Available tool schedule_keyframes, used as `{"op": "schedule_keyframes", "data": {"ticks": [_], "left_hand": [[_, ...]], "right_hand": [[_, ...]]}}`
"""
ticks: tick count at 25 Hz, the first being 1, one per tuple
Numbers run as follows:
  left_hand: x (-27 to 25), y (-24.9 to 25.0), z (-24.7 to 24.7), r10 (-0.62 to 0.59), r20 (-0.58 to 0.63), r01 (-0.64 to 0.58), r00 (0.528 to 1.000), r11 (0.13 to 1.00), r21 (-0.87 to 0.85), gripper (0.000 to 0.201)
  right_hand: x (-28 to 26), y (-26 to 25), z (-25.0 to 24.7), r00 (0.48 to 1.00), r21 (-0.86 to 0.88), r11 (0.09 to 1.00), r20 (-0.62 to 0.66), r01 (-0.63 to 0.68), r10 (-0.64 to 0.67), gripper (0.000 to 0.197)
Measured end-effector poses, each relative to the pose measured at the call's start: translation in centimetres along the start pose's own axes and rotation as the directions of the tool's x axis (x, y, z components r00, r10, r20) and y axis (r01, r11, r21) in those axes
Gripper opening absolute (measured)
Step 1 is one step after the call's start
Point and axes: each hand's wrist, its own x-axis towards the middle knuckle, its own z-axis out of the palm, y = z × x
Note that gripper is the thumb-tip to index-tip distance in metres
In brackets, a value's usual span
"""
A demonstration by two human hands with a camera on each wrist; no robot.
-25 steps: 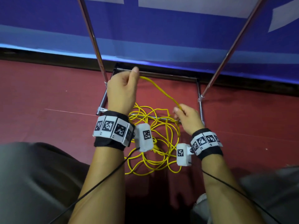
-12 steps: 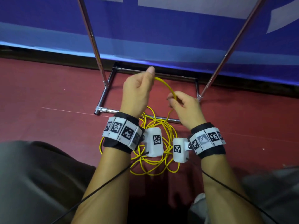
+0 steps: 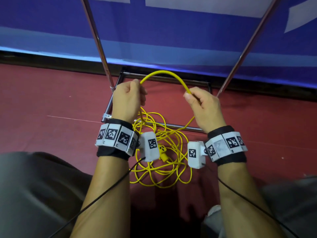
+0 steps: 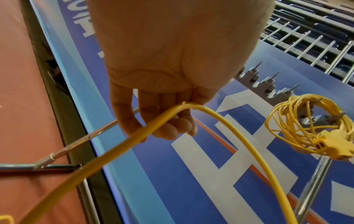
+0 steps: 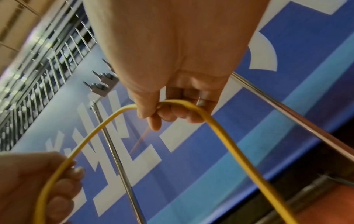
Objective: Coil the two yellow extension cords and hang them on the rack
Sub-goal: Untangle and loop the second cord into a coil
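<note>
A yellow extension cord [image 3: 164, 73] arches between both my hands above the red floor. My left hand [image 3: 132, 93] grips one side of the arch, its fingers curled round the cord [image 4: 161, 119]. My right hand [image 3: 200, 100] pinches the other side [image 5: 172, 104]. The remainder of this cord lies in a loose tangle [image 3: 161, 162] on the floor under my wrists, with its yellow plug [image 3: 162, 150] in the pile. A second yellow cord, coiled [image 4: 306, 125], hangs on a hook of the rack.
The metal rack's base frame [image 3: 171, 125] lies on the floor under my hands, and its two slanted poles [image 3: 96, 38] rise left and right. A blue banner wall [image 3: 171, 31] stands behind. My knees are at the lower left and right.
Both hands have drawn apart after meeting, and the short straight run of cord between them has become a raised arch. The right hand rose from the pile.
</note>
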Motion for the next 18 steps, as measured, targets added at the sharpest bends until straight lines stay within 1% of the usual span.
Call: {"op": "schedule_keyframes", "data": {"ticks": [2,4,6,8,10,11,12,13,14,15,16,17,18], "left_hand": [[-0.2,0.7,0.6,0.033,0.001,-0.033,0.999,0.998,-0.059,0.041],[-0.4,0.9,1.2,0.066,0.048,-0.064,0.997,0.997,-0.042,0.041],[-0.6,0.7,1.4,0.110,0.067,-0.113,0.992,0.992,0.054,0.044],[-0.5,0.9,1.1,0.205,0.055,-0.211,0.977,0.965,0.155,0.046],[-0.8,1.9,0.9,0.317,0.108,-0.334,0.942,0.915,0.226,0.046],[-1.0,2.5,0.9,0.348,0.154,-0.379,0.925,0.878,0.293,0.047],[-1.3,2.9,1.0,0.350,0.195,-0.400,0.916,0.831,0.385,0.049],[-1.6,3.1,1.2,0.331,0.223,-0.399,0.917,0.788,0.469,0.052],[-1.8,3.1,1.3,0.303,0.239,-0.386,0.922,0.760,0.523,0.053],[-2.0,3.0,1.4,0.278,0.253,-0.374,0.927,0.754,0.540,0.054],[-2.2,3.0,1.3,0.274,0.273,-0.381,0.922,0.769,0.514,0.054],[-2.4,3.1,1.3,0.301,0.282,-0.400,0.911,0.809,0.430,0.053],[-2.4,3.3,1.4,0.343,0.261,-0.413,0.902,0.859,0.301,0.052]], "right_hand": [[0.5,-1.0,-1.2,0.998,-0.049,0.997,0.005,0.057,-0.056,0.020],[0.7,-1.9,-1.8,0.995,-0.061,0.994,0.038,0.095,-0.093,0.021],[0.8,-2.7,-2.2,0.990,-0.046,0.991,0.070,0.127,-0.124,0.021],[0.8,-2.9,-2.2,0.987,-0.039,0.990,0.090,0.137,-0.133,0.021],[0.6,-2.9,-1.8,0.984,-0.048,0.990,0.127,0.132,-0.125,0.021],[0.4,-3.0,-1.5,0.982,-0.043,0.991,0.146,0.130,-0.123,0.021],[0.3,-3.3,-1.3,0.980,-0.024,0.992,0.157,0.127,-0.121,0.020],[0.2,-3.6,-1.1,0.981,0.002,0.993,0.155,0.119,-0.118,0.019],[0.2,-3.9,-1.0,0.983,0.021,0.994,0.146,0.110,-0.112,0.018],[0.2,-4.1,-1.0,0.985,0.030,0.994,0.139,0.101,-0.104,0.016],[0.2,-4.0,-0.8,0.986,0.031,0.995,0.138,0.090,-0.093,0.014],[0.1,-3.6,-0.5,0.987,0.032,0.997,0.142,0.068,-0.072,0.011],[-0.1,-2.7,0.1,0.988,0.037,0.999,0.152,0.030,-0.035,0.007]]}}
